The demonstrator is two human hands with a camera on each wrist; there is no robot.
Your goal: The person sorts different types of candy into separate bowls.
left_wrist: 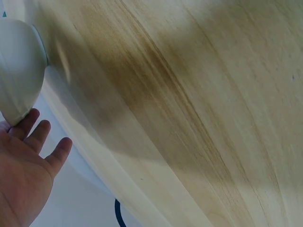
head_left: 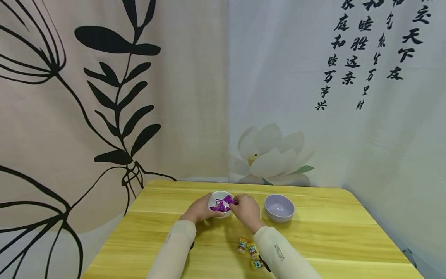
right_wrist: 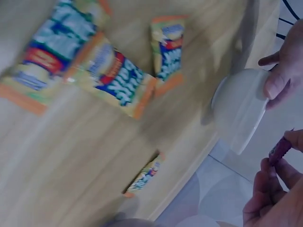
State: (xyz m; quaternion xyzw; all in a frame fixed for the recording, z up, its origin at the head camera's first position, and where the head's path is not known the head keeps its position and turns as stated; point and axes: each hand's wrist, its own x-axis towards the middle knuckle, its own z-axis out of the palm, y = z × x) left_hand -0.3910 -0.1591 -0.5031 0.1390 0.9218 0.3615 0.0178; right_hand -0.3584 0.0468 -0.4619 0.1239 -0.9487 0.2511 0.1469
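From here I'm seeing the left hand (head_left: 200, 209) gripping the white bowl (right_wrist: 238, 101), likely steadying it, while the right hand (head_left: 247, 211) is pinching one purple packet (right_wrist: 279, 151), thumb against finger, near its rim. Other purple packets (head_left: 220, 206) are lying inside; the lilac bowl (head_left: 280, 208) is sitting apart.

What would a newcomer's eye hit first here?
First, likely the bold black plant print on the left of the backdrop. Then the right hand, pinching a purple packet at the rim of the white bowl held by the left hand. A lavender bowl sits to their right, and three orange-ended packets lie beside the right sleeve.
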